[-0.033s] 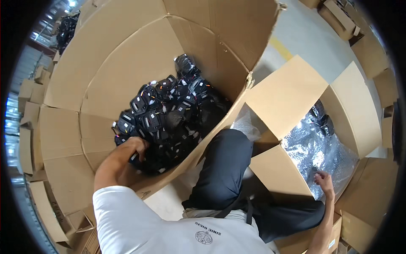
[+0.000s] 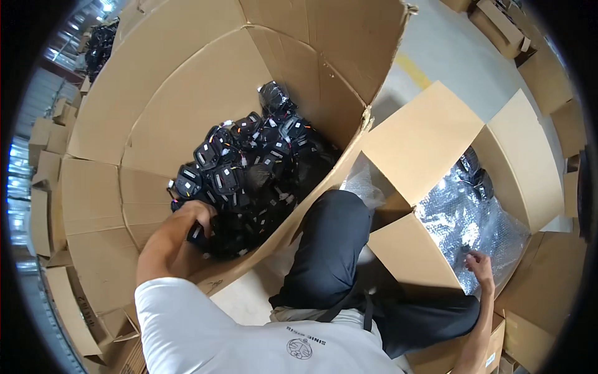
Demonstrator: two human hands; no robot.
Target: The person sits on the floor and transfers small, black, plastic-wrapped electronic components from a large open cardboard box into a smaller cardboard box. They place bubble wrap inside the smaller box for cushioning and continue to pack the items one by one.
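Deep in the large carton, a heap of small black housings (image 2: 227, 179) lies jumbled, with thin coloured wires and white plugs. My left hand (image 2: 200, 214) reaches down into the near left side of this heap. Its fingers curl around the edge of a black housing, though the fingertips are partly hidden. Off to the right, my right hand (image 2: 479, 264) is over the smaller open carton. Its fingers are closed against the clear bubble wrap (image 2: 458, 215) and appear to pinch it. A small dark spot shows beside those fingertips. More black housings (image 2: 474, 176) sit at that carton's far end.
Tall walls of the large carton (image 2: 187, 87) surround the heap. The smaller carton's flaps (image 2: 423, 140) stand out between the two boxes. My bent knee (image 2: 333, 218) lies between them. Stacked cartons (image 2: 47, 149) line the far left, and others (image 2: 542, 68) stand at far right.
Hardly anything differs. My left hand has shifted very slightly within the heap, and the whole view has moved a touch. My right hand stays at the bubble wrap.
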